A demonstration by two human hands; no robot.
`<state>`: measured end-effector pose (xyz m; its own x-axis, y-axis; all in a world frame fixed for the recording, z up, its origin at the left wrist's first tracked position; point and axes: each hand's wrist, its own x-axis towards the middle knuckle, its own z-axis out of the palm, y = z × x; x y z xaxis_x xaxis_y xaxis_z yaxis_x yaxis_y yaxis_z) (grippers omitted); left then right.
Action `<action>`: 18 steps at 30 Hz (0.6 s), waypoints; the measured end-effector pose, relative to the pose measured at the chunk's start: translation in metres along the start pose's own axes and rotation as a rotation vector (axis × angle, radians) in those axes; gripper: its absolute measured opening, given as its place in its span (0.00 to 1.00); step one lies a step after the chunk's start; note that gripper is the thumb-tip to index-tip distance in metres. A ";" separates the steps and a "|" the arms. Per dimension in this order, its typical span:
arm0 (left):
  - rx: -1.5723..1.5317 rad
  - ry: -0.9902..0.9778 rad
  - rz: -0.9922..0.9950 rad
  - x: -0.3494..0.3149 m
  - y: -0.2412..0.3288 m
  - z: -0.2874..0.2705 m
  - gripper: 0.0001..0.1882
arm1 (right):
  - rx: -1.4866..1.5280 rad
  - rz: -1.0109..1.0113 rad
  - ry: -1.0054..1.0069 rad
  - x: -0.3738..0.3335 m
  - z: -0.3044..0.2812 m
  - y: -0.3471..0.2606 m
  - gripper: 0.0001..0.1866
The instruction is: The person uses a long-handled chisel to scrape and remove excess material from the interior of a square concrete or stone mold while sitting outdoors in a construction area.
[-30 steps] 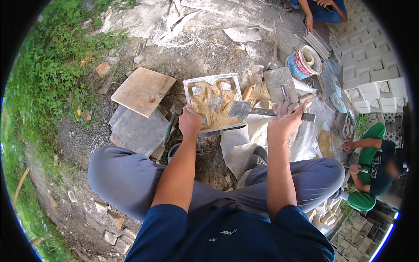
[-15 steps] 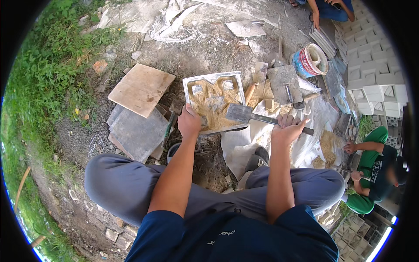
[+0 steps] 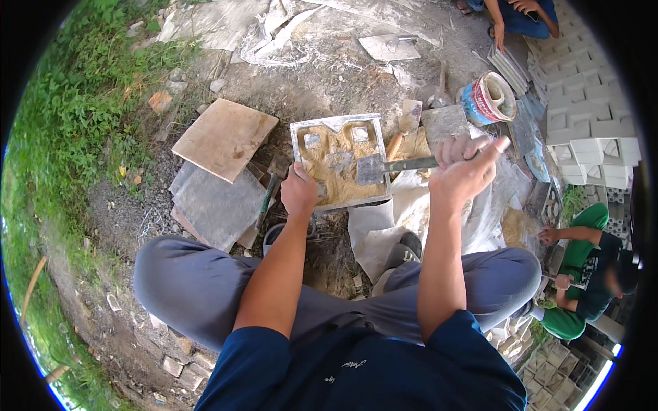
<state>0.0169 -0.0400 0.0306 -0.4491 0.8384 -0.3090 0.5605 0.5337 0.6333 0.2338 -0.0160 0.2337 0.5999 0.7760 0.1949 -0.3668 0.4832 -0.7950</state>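
Here's the right hand (image 3: 467, 168), grip wrapped tight round a flat-bladed tool (image 3: 410, 164), its blade over the frame (image 3: 295, 140) near the right edge (touching the sandy fill (image 3: 334, 183) or not, I can't tell)! The left hand's grip (image 3: 299, 192) clasps the left edge, toward the lower corner. Beyond the upper-right corner stands a bucket (image 3: 478, 104).

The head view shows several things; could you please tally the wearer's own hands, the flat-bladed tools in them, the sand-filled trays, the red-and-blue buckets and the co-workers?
Own hands: 2 (left hand, right hand)
Flat-bladed tool: 1
Sand-filled tray: 1
Red-and-blue bucket: 1
Co-workers: 2
Total: 7
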 end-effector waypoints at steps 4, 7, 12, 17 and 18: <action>0.001 0.011 -0.007 0.002 -0.006 0.001 0.28 | -0.067 -0.020 -0.259 0.011 0.036 0.008 0.28; -0.008 0.011 -0.005 0.004 -0.008 0.002 0.28 | -0.106 -0.024 -0.346 0.017 0.052 0.004 0.29; 0.014 -0.012 0.019 0.007 -0.007 0.003 0.26 | -0.103 0.093 -0.500 0.031 0.042 0.024 0.30; -0.009 -0.016 0.025 0.005 -0.006 0.001 0.25 | -0.048 0.230 -0.560 0.038 0.042 0.016 0.30; -0.015 -0.007 0.033 0.006 -0.007 0.001 0.25 | -0.049 0.216 -0.573 0.034 0.044 0.014 0.30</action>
<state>0.0115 -0.0389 0.0234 -0.4253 0.8564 -0.2927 0.5644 0.5038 0.6539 0.2173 0.0352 0.2544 0.0333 0.9554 0.2933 -0.3960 0.2821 -0.8739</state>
